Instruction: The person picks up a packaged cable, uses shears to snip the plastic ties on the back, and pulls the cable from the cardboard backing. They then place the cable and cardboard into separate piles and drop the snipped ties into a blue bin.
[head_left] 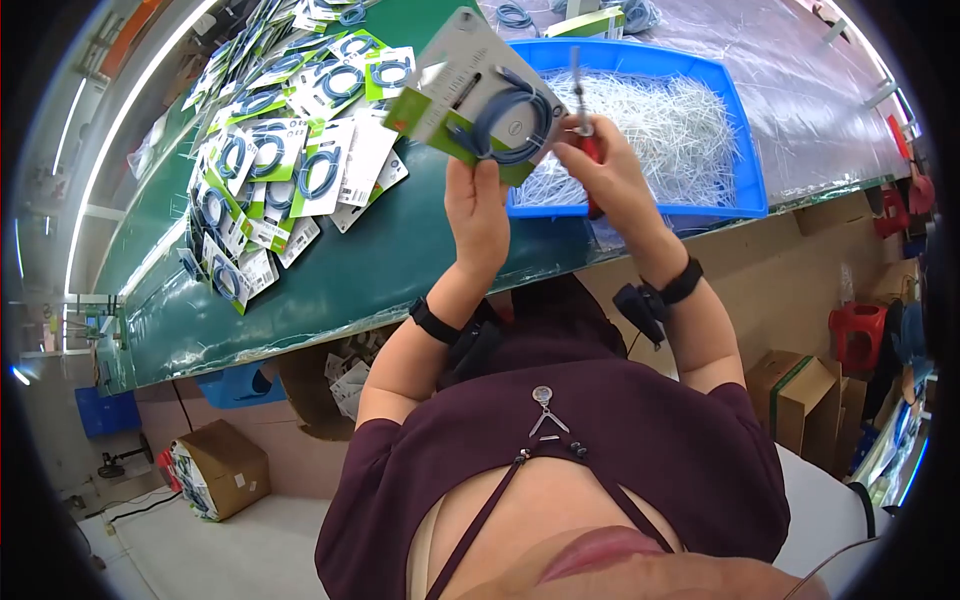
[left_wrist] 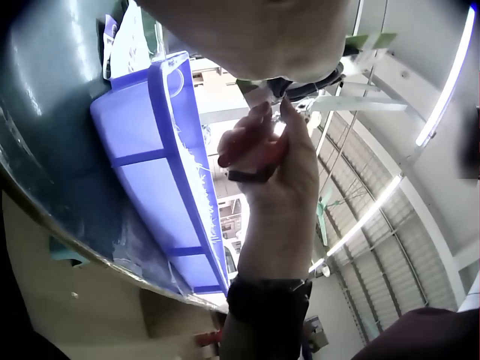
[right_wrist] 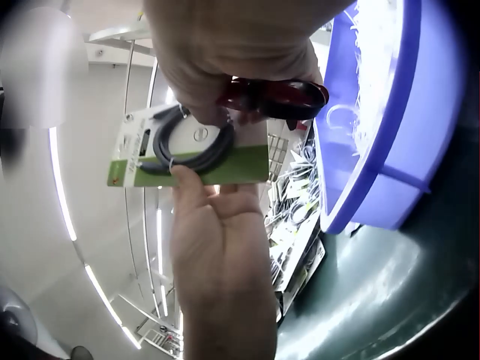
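My left hand (head_left: 477, 215) pinches the lower edge of a white-and-green cable card (head_left: 430, 105), thumb on its front. A coiled grey-blue cable (head_left: 515, 120) is fastened to the card, with a tie showing at the coil's lower side in the right wrist view. In my right hand (head_left: 612, 172) is a red-and-black-handled tool (head_left: 591, 150) with a thin metal shaft pointing up, like a screwdriver. The right fingers (right_wrist: 210, 112) are right at the card and coil, where they overlap the card's upper edge. The left wrist view hides most of the card behind my left hand.
Behind the right hand stands a blue tray (head_left: 745, 150) filled with thin white plastic strips (head_left: 660, 130). Many carded cables (head_left: 320, 170) lie heaped on the green tabletop (head_left: 370, 270) to the left. Cardboard boxes (head_left: 800, 400) and a red stool (head_left: 858, 335) stand at the right below table height.
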